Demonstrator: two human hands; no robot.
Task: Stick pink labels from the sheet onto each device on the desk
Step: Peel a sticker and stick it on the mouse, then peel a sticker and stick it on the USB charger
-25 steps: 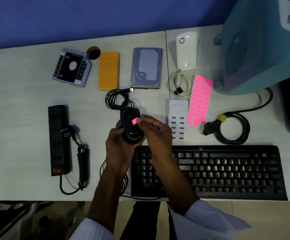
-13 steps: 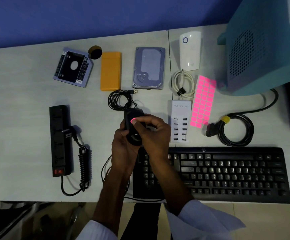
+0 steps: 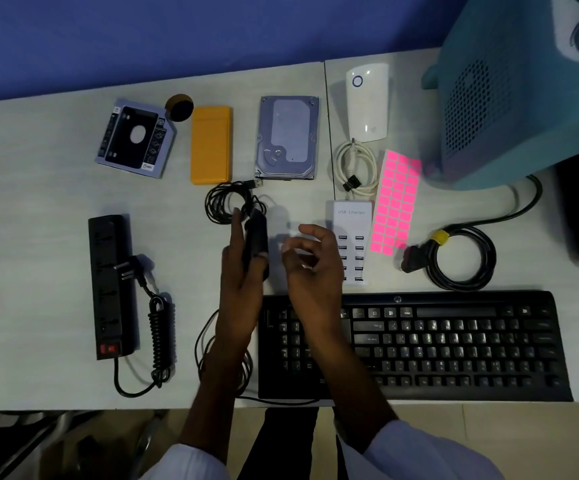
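My left hand grips a black mouse, turned on its side just above the desk, thumb across its near end and fingers along its left side. No pink label shows on the mouse from this angle. My right hand hovers just right of it, fingers loosely curled, holding nothing. The pink label sheet lies to the right, beside the white USB charger. Other devices: black keyboard, hard drive, orange case, drive caddy, white router, black power strip.
The mouse's coiled cable lies behind my left hand. A white cable sits below the router and a black cable coil lies right of the label sheet. A large teal housing fills the back right corner.
My right hand has let go of the pink label and pulled away to the right. My left hand has tipped the mouse onto its side, so the label is out of sight.
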